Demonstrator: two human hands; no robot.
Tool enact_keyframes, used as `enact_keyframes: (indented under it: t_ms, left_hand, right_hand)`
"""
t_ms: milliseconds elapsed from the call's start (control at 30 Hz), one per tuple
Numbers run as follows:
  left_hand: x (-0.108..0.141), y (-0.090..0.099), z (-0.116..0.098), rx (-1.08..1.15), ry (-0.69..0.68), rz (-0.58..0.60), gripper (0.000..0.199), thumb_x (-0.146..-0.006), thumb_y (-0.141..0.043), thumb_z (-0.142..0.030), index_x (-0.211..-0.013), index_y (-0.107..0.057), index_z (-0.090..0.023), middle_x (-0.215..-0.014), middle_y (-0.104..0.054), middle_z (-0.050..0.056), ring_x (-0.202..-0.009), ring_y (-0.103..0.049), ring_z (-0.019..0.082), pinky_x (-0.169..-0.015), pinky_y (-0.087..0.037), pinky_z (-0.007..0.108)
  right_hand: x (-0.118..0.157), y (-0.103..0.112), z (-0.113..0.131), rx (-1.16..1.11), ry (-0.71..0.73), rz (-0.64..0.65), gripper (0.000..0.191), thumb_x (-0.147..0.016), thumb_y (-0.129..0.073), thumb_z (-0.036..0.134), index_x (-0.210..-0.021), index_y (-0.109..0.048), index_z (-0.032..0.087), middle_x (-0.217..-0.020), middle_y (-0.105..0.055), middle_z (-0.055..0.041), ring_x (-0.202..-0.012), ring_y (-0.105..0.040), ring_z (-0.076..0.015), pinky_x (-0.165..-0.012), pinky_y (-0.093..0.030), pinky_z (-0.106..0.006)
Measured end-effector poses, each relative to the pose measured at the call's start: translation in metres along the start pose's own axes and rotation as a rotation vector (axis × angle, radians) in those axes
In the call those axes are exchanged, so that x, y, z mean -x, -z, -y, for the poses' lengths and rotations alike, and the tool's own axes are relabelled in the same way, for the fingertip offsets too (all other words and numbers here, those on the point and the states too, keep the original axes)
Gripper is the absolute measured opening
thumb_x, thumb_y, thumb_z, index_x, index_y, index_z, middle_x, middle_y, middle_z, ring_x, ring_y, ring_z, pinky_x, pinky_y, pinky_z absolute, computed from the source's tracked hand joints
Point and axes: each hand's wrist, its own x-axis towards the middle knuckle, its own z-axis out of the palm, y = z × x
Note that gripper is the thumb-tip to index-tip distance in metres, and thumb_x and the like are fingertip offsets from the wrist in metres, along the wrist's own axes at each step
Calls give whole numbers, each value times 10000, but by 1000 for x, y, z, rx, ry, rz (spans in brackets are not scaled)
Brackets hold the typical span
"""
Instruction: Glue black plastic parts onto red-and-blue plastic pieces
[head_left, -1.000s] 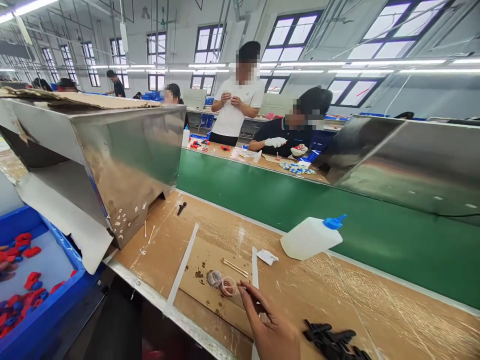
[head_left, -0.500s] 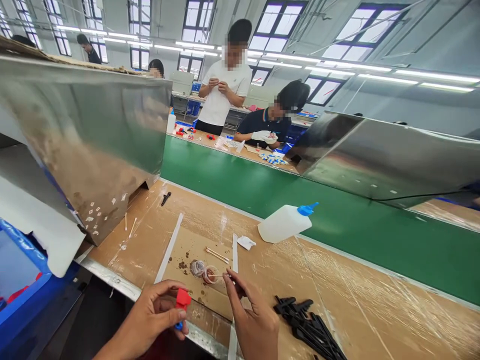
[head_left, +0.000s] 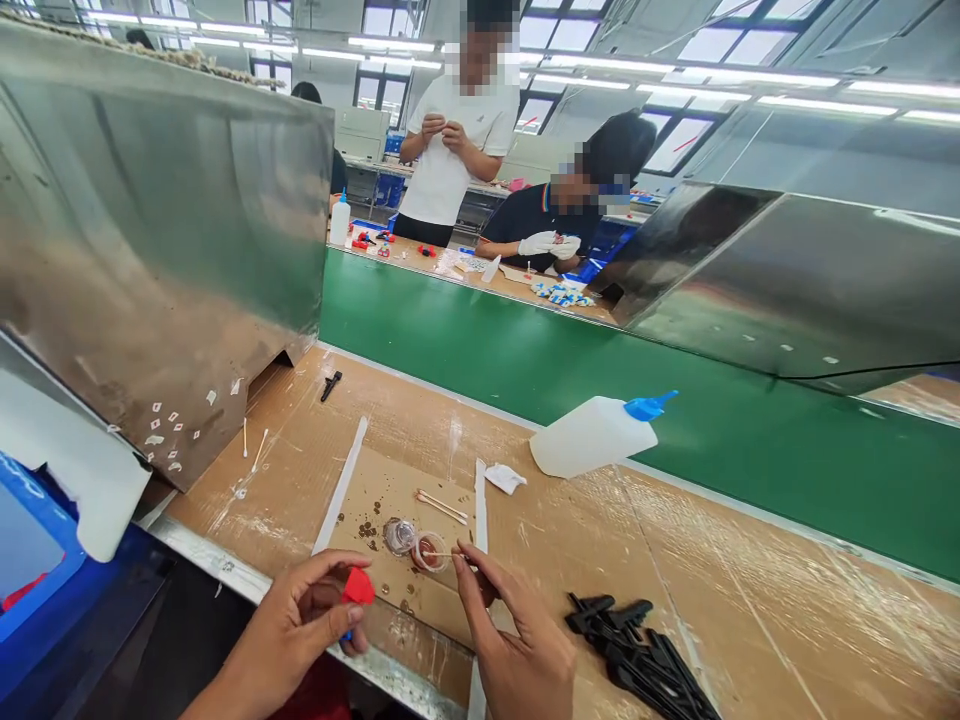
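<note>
1. The left hand (head_left: 292, 625) curls its thumb and fingers around a red-and-blue piece (head_left: 359, 586); the red part shows between the fingertips, the blue below them; the right hand (head_left: 521, 640), just beside it, pinches a thin stick (head_left: 444, 554) between thumb and forefinger; the stick points leftward from those fingertips.
2. Beyond both hands' fingers runs a green belt (head_left: 465, 320); past it are a person in white (head_left: 450, 165) and a person in a dark shirt (head_left: 517, 222); a metal box (head_left: 165, 230) rises left of the left fingers; a brown bench (head_left: 555, 540) spreads in front, with a cardboard sheet (head_left: 386, 470) just ahead of the fingertips; a heap of black clips (head_left: 637, 650) lies right of the right fingers.
3. A blue bin (head_left: 73, 562), well left of the left fingers, holds something red; a white bottle (head_left: 585, 438) stands beyond the right fingers; a small cup (head_left: 430, 571), just left of the right fingertips, holds something reddish-brown; the stick crosses its rim, though I cannot tell whether its tip touches the contents; another clear cup (head_left: 398, 537) sits beside it.
</note>
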Motion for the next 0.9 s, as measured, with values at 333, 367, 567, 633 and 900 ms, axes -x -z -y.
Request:
enact_keyframes:
  t_ms: [333, 367, 567, 633, 900]
  left_hand:
    - [-17, 102, 13, -1212, -557, -438, 407, -873, -546, -553, -1120, -667, -254, -1086, -712, 62, -1038, -601, 310, -999, -407, 478]
    - [-21, 108, 16, -1255, -581, -430, 435, -882, -504, -578, -1128, -669, -259, -1086, -714, 62, -1032, -604, 318, -1009, -400, 493]
    - [-25, 109, 13, -1290, -605, -460, 590, -864, -405, -682, -1165, -637, -230, -1161, -677, 122, -1043, -602, 367, -978, -421, 548]
    - [-21, 100, 9, -1271, -621, -486, 588, -874, -424, -653, -1239, -578, -220, -1237, -621, 142, -1094, -574, 375, -996, -401, 561]
    - [9, 39, 13, -1033, -732, -357, 428, -882, -601, -403, -1297, -520, -337, -1276, -594, 48, -1199, -559, 266, -1050, -429, 369]
  right_hand:
    - [15, 5, -16, 97, -80, -67, 261, -941, -577, 355, -1121, -693, 206, -1050, -720, -62, -972, -648, -200, -883, -505, -334]
    - [19, 12, -21, 153, -98, -95, 278, -945, -566, 368, -1130, -689, 200, -1057, -716, -72, -980, -638, -207, -884, -500, -345]
    - [46, 64, -79, 508, -160, -213, 469, -959, -459, 523, -1111, -706, 154, -1043, -703, -133, -979, -593, -283, -894, -457, -460]
    - [49, 75, -96, 530, -178, -185, 564, -950, -405, 595, -1068, -726, 147, -1007, -704, -146, -947, -602, -305, -860, -471, -494]
    - [36, 103, -82, 427, -113, -168, 296, -919, -544, 501, -1067, -718, 312, -1068, -727, -70, -995, -679, -268, -933, -518, -396]
